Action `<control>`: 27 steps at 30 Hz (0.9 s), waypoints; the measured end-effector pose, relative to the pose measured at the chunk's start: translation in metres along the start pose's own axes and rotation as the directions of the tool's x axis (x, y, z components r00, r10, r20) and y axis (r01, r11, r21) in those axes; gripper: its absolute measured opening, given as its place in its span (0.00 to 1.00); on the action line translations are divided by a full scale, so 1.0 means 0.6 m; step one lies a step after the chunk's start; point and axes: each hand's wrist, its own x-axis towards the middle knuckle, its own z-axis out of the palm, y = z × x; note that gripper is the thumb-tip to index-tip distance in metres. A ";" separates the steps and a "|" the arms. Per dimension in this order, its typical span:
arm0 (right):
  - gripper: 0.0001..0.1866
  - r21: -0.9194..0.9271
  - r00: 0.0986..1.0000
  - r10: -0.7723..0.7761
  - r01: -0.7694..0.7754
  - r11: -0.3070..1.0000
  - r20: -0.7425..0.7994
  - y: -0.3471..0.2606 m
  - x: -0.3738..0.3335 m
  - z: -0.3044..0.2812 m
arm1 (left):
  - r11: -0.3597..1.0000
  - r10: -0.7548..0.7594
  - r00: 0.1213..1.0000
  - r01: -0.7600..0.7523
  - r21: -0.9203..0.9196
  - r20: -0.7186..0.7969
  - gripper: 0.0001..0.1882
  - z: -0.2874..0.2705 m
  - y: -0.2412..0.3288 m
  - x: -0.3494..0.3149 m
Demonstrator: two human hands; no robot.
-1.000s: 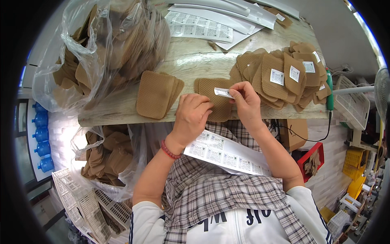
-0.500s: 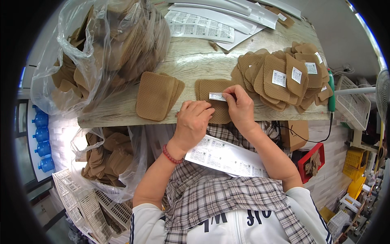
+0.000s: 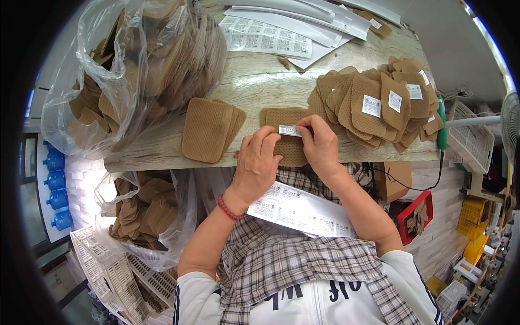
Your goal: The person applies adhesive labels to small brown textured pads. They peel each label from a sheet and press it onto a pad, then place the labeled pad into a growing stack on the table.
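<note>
A white printed sticker label [image 3: 288,130] lies across a brown textured pad [image 3: 292,151], on the table edge in front of me. My right hand [image 3: 319,142] pinches the label's right end between thumb and index finger. My left hand [image 3: 256,162], a red bead bracelet at its wrist, rests at the pad's left side. Its fingers are bent, tips by the label's left end, thumb apart on the pad's lower part. Another brown pad [image 3: 264,117] shows partly under the first. On my lap lies a sheet of labels [image 3: 295,208].
Plain brown pads [image 3: 208,130] lie to the left, labelled pads [image 3: 371,122] in a heap to the right. A clear plastic bag of pads [image 3: 179,70] stands far left, another bag [image 3: 154,206] below. Label sheets [image 3: 265,35] lie at the back. A green-handled tool [image 3: 442,122] hangs at the right edge.
My left hand has moved up, and its fingertips are now by the label's left end. My right hand still pinches the right end, almost unmoved.
</note>
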 end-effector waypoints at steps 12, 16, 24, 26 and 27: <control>0.05 0.029 0.999 0.026 -0.027 0.999 0.034 0.002 0.004 -0.003 | 0.985 0.131 0.991 -0.134 0.111 0.034 0.21 0.006 -0.008 0.002; 0.05 0.019 0.999 0.023 -0.023 1.000 0.037 0.000 0.005 -0.005 | 0.978 0.144 0.988 -0.150 0.144 0.048 0.18 0.005 -0.007 0.002; 0.05 -0.093 0.995 -0.097 0.096 0.991 -0.002 -0.004 0.000 -0.003 | 0.964 0.196 0.974 -0.213 0.161 0.118 0.15 0.003 -0.004 0.010; 0.06 -0.169 0.991 -0.131 0.129 0.977 0.002 -0.007 -0.002 0.000 | 0.967 0.196 0.969 -0.216 0.135 0.151 0.15 0.000 -0.003 0.013; 0.07 -0.207 0.989 -0.147 0.145 0.968 0.005 -0.008 -0.003 0.001 | 0.969 0.196 0.966 -0.218 0.121 0.168 0.16 -0.001 -0.003 0.015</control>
